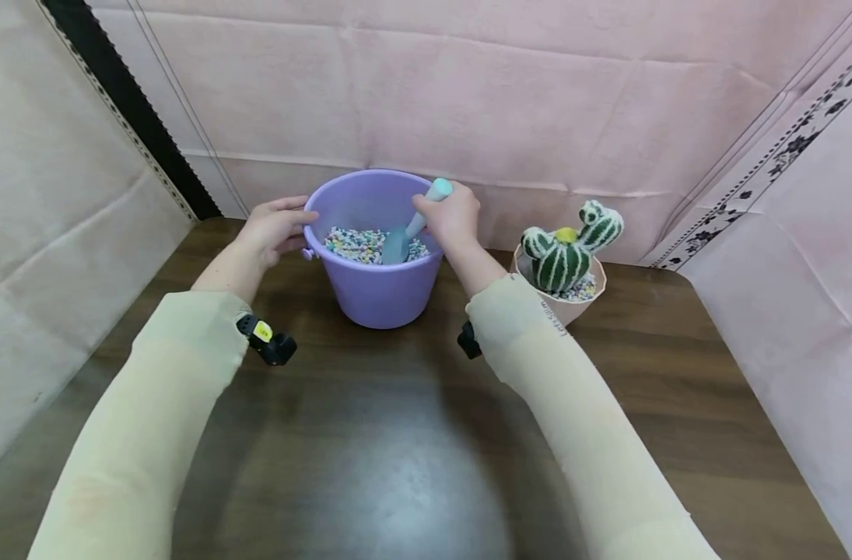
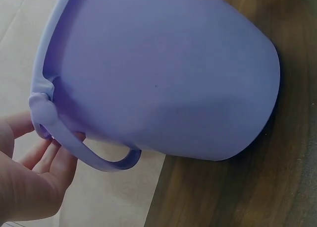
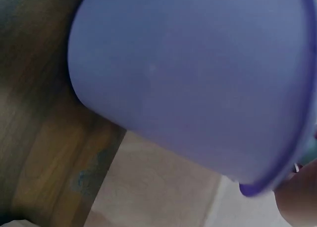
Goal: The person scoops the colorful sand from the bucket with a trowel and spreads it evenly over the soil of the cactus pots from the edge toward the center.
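Note:
A lavender bucket (image 1: 380,295) stands upright toward the back of the wooden table. Small pastel pebbles (image 1: 355,244) lie in its bottom. My left hand (image 1: 268,230) holds the bucket's rim on the left, beside the pivot of its curved handle (image 2: 86,157), which hangs down in the left wrist view. With my right hand (image 1: 457,216) I grip a light blue toy shovel (image 1: 395,246) by its handle, over the right part of the rim. The shovel's blade points down into the pebbles. In the right wrist view the bucket's wall hides most of that hand.
Right of the bucket, a knitted green-and-white cactus (image 1: 562,266) with a yellow top sits in a pale pink pot (image 1: 573,309) with similar pebbles. My right sleeve overlaps the pot's left side. Pale cloth (image 1: 468,93) hangs behind the wooden table (image 1: 369,420) and at both sides.

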A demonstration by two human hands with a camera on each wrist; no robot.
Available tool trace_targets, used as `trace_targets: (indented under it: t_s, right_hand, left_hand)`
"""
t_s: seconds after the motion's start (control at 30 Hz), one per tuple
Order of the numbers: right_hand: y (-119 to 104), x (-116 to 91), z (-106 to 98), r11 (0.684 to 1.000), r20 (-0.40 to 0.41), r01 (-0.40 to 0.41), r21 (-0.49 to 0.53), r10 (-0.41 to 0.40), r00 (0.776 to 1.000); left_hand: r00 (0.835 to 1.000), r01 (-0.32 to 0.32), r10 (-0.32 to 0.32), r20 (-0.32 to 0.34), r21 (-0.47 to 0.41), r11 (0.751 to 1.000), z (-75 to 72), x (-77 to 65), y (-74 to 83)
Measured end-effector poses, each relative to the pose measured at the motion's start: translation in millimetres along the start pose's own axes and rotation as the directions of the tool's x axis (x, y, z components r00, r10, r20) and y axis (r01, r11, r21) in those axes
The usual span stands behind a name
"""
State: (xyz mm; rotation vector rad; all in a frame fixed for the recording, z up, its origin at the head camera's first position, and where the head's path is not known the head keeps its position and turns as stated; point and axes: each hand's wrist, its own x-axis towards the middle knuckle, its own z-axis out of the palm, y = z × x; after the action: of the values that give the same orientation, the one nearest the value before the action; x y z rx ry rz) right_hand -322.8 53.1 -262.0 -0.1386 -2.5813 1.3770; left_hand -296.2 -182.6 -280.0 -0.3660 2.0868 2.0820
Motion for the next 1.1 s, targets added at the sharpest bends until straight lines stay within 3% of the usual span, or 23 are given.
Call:
trace_targets:
  t_s: [0.1, 0.33, 0.5, 0.67, 0.93, 1.1]
  right_hand:
    - [-3.0, 0.3, 8.1, 0.999, 0.028, 0.001, -0.052, 0.0, 1.0]
    - [-11.8, -1.5, 18.4, 0.995, 0.144, -0.096, 0.017, 0.093, 0.985]
    - [-12.1, -1.7, 21.2, 0.981, 0.131, -0.161, 0.109, 0.147, 0.981]
    - [-9.4, 0.6, 24.7, 0.932, 0.152, -0.216, 0.29, 0.178, 0.972]
    - [-9.3, 0.0, 25.9, 0.854, 0.17, -0.265, 0.448, 0.21, 0.963]
    - [-10.6, -3.5, 25.0, 0.772, 0.188, -0.306, 0.557, 0.241, 0.952]
  left_hand:
    - [1.0, -0.005, 0.005, -0.013, -0.012, 1.0, 1.5, 0.1, 0.1]
    - [0.999, -0.003, 0.002, -0.042, -0.019, 1.0, 1.6, -3.0, -0.3]
    - [0.999, 0.002, -0.003, -0.038, -0.029, 1.0, 4.6, -2.9, -1.1]
    - [0.999, 0.004, -0.005, -0.05, -0.021, 1.0, 6.9, -1.7, -1.1]
    - [0.998, 0.002, -0.003, -0.062, -0.008, 1.0, 7.8, -1.7, -0.1]
    - [0.998, 0.004, -0.004, -0.065, -0.001, 1.0, 7.1, -0.6, -1.1]
